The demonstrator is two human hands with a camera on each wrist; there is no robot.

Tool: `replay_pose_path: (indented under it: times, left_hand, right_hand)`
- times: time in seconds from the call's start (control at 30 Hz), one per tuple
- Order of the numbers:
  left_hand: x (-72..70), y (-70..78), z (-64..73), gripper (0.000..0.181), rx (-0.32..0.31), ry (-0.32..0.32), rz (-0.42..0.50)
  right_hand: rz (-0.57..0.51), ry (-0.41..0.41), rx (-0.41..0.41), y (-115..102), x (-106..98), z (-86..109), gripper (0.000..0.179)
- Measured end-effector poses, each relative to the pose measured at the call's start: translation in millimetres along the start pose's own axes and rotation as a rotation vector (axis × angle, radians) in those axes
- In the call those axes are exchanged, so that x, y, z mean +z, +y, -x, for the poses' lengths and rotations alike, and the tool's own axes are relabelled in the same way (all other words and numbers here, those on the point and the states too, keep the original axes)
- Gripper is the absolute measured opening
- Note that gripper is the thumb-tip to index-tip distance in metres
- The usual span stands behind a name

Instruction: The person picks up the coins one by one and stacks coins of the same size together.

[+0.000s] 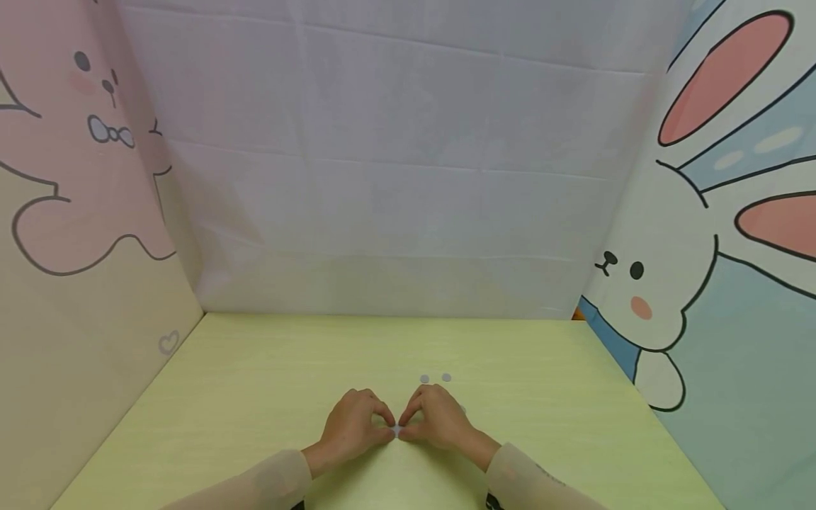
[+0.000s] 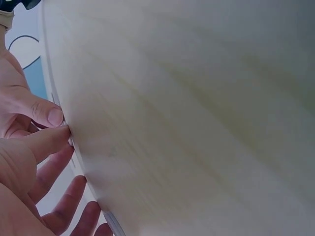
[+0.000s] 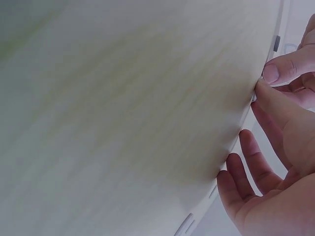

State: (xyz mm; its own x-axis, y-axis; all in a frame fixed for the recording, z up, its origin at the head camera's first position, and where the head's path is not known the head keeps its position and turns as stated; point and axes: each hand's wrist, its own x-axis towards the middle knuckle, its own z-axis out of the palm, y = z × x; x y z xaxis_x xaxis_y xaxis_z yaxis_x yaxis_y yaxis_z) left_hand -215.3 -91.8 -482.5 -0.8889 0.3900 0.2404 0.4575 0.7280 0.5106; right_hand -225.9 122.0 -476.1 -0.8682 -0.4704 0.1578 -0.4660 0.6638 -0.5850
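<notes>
A small light-grey disc [image 1: 397, 431] lies low over the table near its front, between my two hands. My left hand [image 1: 354, 425] pinches its left edge with thumb and index finger. From the other side my right hand [image 1: 440, 419] pinches the right edge the same way. The fingertips cover most of the disc, so only a sliver shows. In the left wrist view the left hand [image 2: 37, 182] has its other fingertips at the table surface. The right hand [image 3: 275, 152] also has its fingertips along the surface in the right wrist view.
Two more grey discs, one on the left [image 1: 424, 379] and one on the right [image 1: 446, 377], lie beyond my right hand. Another disc [image 1: 462, 409] is partly hidden behind that hand. A yellow-green table [image 1: 268, 368] is bounded by a white back cloth [image 1: 395, 212] and printed side cloths.
</notes>
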Motion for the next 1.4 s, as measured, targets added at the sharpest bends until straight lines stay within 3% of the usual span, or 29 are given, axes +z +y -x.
replay_pose_path:
  times: [0.2,0.47,0.9,1.1,1.4]
  left_hand:
    - [0.1,0.8,-1.0,0.013,-0.005,0.002,-0.013]
    - [1.5,1.4,-0.2,0.013,-0.016,-0.003,-0.007]
    - [-0.5,2.5,-2.3,0.013,-0.01,0.0,-0.014]
    - [-1.4,3.2,-0.9,0.013,-0.007,0.001,-0.018]
    - [-1.8,2.7,-1.7,0.013,-0.011,-0.001,-0.006]
  right_hand:
    - [0.007,-0.014,0.005,0,-1,1.1,0.009]
    - [0.082,-0.032,-0.098,8,-9,-0.9,0.014]
    - [0.019,0.089,-0.032,29,-43,11.8,0.015]
    - [0.056,0.16,-0.019,43,-55,19.0,0.014]
    - [0.054,0.178,0.075,64,-71,29.6,0.018]
